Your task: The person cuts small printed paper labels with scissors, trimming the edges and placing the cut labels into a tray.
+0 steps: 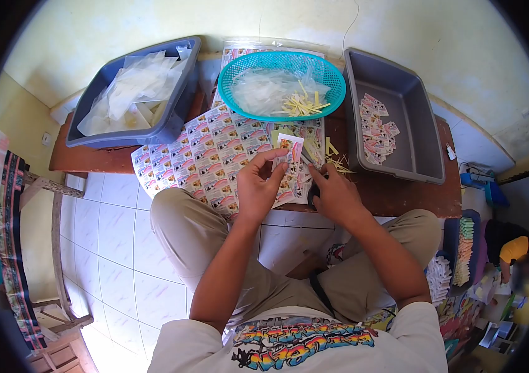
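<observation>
Between the thumb and fingers of my left hand [261,180] is a small printed label [290,147] with a white edge, held up over the table. My right hand [336,194] is closed around scissors [314,194] with dark handles; their blades point toward the label and are partly hidden. Beneath both hands lie large printed label sheets [199,152], covered with rows of the same design. Thin yellowish paper strips [337,163] are scattered beside my right hand.
A turquoise basket [227,90] holds clear plastic and yellow strips. At left stands a grey bin [180,105] with translucent bags; at right, another grey bin [413,124] contains cut labels [376,133]. These rest on a low brown table [413,202]. Another person [513,248] is at far right.
</observation>
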Demonstrator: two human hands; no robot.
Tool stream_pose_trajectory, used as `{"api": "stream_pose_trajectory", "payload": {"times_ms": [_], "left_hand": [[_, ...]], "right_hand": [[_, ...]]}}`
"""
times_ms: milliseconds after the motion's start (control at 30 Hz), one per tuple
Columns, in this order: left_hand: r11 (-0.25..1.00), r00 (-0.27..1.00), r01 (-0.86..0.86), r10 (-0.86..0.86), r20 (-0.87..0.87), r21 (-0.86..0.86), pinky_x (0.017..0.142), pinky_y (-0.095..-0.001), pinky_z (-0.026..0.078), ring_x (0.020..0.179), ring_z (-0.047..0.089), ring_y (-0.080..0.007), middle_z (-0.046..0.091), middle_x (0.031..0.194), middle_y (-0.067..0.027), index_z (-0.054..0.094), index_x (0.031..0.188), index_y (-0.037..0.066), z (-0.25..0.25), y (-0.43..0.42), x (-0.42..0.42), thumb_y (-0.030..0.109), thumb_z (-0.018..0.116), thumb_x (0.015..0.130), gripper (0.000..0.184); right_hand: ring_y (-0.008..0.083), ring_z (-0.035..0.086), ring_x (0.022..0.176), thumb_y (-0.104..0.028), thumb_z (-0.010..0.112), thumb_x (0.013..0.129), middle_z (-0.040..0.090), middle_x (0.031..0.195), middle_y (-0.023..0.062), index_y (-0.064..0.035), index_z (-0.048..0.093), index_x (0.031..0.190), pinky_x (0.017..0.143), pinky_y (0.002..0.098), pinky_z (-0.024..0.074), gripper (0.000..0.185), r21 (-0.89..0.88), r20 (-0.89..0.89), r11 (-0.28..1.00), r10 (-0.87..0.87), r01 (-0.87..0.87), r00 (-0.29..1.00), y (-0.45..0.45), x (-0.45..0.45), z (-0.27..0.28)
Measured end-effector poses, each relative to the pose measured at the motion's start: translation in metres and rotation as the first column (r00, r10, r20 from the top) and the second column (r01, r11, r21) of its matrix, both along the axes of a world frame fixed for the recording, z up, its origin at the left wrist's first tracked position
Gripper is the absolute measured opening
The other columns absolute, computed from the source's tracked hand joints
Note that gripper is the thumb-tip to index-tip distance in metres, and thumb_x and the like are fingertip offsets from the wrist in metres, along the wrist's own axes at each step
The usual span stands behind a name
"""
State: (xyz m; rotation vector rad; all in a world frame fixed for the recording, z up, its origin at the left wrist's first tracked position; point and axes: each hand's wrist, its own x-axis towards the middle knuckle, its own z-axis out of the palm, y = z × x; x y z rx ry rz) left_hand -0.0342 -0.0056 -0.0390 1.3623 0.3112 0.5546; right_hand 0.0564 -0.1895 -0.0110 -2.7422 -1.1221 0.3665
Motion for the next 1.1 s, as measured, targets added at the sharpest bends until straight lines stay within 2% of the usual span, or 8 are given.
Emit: {"api": "stream_pose_trajectory", "payload": {"times_ms": [100, 200, 267, 367, 600, 767, 933, 1100], "left_hand": [[1.000, 1.000, 0.026, -0.026, 0.003, -0.003, 0.079, -0.0250, 0.054, 0.092, 0.068, -0.0074, 0.076, 0.107, -0.0060, 0.073, 0.122, -0.001, 0.002, 0.003, 0.001, -0.004, 0.072, 0.096, 0.026], [0.992, 0.991, 0.091, -0.083, -0.102, 0.082, 0.078, -0.0256, 0.055, 0.088, 0.069, -0.0083, 0.077, 0.107, -0.0079, 0.075, 0.119, 0.000, 0.020, 0.012, -0.004, -0.002, 0.073, 0.095, 0.024], [0.974, 0.972, 0.153, -0.118, -0.203, 0.167, 0.077, -0.0259, 0.055, 0.086, 0.069, -0.0088, 0.078, 0.105, -0.0089, 0.076, 0.117, 0.000, 0.028, 0.017, -0.003, -0.001, 0.073, 0.095, 0.023], [0.924, 0.978, 0.193, -0.154, -0.141, 0.331, 0.078, -0.0234, 0.054, 0.088, 0.068, -0.0059, 0.076, 0.098, -0.0041, 0.076, 0.116, -0.002, 0.041, 0.020, 0.003, -0.001, 0.069, 0.098, 0.019], [0.783, 0.945, 0.326, -0.263, -0.194, 0.530, 0.081, -0.0252, 0.055, 0.092, 0.069, -0.0074, 0.077, 0.102, -0.0065, 0.076, 0.114, -0.001, 0.071, 0.036, 0.018, -0.001, 0.070, 0.096, 0.018], [0.791, 0.966, 0.257, -0.213, -0.145, 0.555, 0.083, -0.0257, 0.056, 0.093, 0.070, -0.0085, 0.077, 0.105, -0.0060, 0.075, 0.117, 0.000, 0.075, 0.034, 0.025, 0.000, 0.073, 0.097, 0.020], [0.974, 0.974, 0.225, -0.226, 0.026, 0.016, 0.082, -0.0263, 0.058, 0.090, 0.070, -0.0111, 0.075, 0.109, -0.0074, 0.075, 0.117, 0.001, 0.040, 0.019, 0.025, 0.000, 0.074, 0.098, 0.019], [0.980, 0.979, 0.197, -0.197, 0.046, 0.018, 0.082, -0.0279, 0.058, 0.092, 0.070, -0.0125, 0.075, 0.108, -0.0089, 0.073, 0.119, -0.004, 0.029, 0.012, 0.025, 0.000, 0.074, 0.099, 0.021]], "right_hand": [[0.0390, 0.069, 0.113, -0.016, 0.074, 0.087, 0.056, 0.134, 0.0182, -0.0119, 0.052, 0.154, 0.092, 0.0513, 0.0595, 0.071, -0.032, -0.018, 0.998, 0.046, -0.046, 0.999, 0.000, 0.003, 0.010], [0.0382, 0.071, 0.101, -0.018, 0.076, 0.091, 0.065, 0.122, 0.0151, -0.0088, 0.061, 0.145, 0.089, 0.0478, 0.0592, 0.057, 0.158, -0.010, 0.987, 0.023, -0.022, 1.000, 0.001, 0.014, 0.014], [0.0277, 0.073, 0.091, -0.013, 0.071, 0.096, 0.071, 0.110, 0.0144, -0.0030, 0.069, 0.134, 0.082, 0.0389, 0.0606, 0.039, 0.555, -0.177, 0.831, 0.065, 0.045, 0.982, 0.003, 0.024, 0.028], [0.0253, 0.075, 0.088, -0.015, 0.071, 0.097, 0.076, 0.102, 0.0183, 0.0000, 0.072, 0.128, 0.081, 0.0385, 0.0589, 0.035, 0.678, -0.354, 0.704, 0.061, 0.211, 0.933, 0.012, 0.022, 0.049], [0.0180, 0.077, 0.079, -0.011, 0.076, 0.094, 0.078, 0.101, 0.0147, 0.0005, 0.072, 0.127, 0.070, 0.0325, 0.0594, 0.035, 0.654, -0.424, 0.706, 0.044, 0.272, 0.905, 0.020, 0.027, 0.061], [0.0147, 0.077, 0.081, -0.004, 0.075, 0.096, 0.075, 0.101, 0.0111, 0.0047, 0.071, 0.123, 0.067, 0.0269, 0.0607, 0.028, 0.740, -0.537, 0.520, 0.074, 0.427, 0.840, 0.023, 0.032, 0.060], [0.0152, 0.076, 0.086, -0.002, 0.074, 0.097, 0.072, 0.103, 0.0114, 0.0070, 0.068, 0.124, 0.070, 0.0258, 0.0633, 0.028, 0.743, -0.614, 0.426, 0.126, 0.516, 0.779, 0.024, 0.034, 0.052], [0.0150, 0.076, 0.086, -0.001, 0.073, 0.097, 0.071, 0.102, 0.0111, 0.0066, 0.067, 0.127, 0.071, 0.0260, 0.0640, 0.031, 0.695, -0.663, 0.461, 0.114, 0.552, 0.739, 0.026, 0.033, 0.045]]}}
